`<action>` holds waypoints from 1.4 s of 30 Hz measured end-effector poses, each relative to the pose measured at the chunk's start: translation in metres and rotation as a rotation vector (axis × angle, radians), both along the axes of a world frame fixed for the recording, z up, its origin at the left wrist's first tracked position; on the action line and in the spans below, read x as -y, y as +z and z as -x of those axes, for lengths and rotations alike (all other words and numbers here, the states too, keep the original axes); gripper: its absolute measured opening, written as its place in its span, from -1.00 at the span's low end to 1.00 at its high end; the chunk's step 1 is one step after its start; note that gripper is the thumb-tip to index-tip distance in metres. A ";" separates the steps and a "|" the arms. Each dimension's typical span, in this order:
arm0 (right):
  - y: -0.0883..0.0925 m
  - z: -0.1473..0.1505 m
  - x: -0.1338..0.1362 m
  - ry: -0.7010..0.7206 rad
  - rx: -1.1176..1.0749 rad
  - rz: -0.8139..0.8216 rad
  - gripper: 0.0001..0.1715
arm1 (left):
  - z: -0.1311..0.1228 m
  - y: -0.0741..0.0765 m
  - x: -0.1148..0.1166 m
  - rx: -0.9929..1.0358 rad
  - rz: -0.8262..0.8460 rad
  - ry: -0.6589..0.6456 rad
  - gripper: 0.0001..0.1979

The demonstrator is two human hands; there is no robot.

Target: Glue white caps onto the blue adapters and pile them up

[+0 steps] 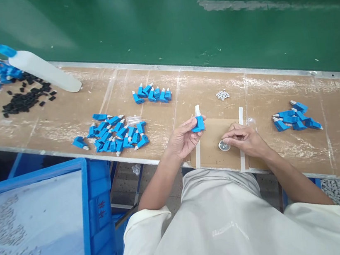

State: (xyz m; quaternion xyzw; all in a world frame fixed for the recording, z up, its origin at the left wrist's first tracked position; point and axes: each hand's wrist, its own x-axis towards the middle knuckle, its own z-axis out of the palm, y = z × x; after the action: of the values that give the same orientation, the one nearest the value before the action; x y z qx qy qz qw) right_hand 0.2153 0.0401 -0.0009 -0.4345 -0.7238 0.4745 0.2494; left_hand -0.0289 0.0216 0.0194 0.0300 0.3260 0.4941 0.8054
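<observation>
A blue plastic part (199, 124) with a white tip pointing up is pinched between the thumb and fingers of my left hand (184, 139). My right hand (246, 139) has its thumb and forefinger pressed together at a small round metal dish (223, 145); anything between those fingertips is too small to make out. Both hands are over a cardboard pad (216, 155) with white tape strips along its sides. Beyond the pad lies a small heap of tiny whitish pieces (222, 94).
Blue parts lie in groups left (117, 132), back (152, 93) and right (295, 117). A white bottle (45, 71) leans over black pieces (22, 101) at far left. A blue crate (87, 197) stands below the bench edge. A green surface (157, 33) runs behind the bench.
</observation>
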 end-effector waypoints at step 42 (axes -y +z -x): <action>-0.001 0.004 0.020 -0.198 0.025 -0.009 -0.59 | -0.007 -0.012 0.002 0.023 0.014 0.010 -0.72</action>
State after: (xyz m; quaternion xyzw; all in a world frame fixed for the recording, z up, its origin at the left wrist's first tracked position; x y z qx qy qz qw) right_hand 0.2110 0.0204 -0.0020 -0.5087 -0.6825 0.4388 0.2877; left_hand -0.0219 0.0192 0.0077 0.0170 0.3204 0.4960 0.8068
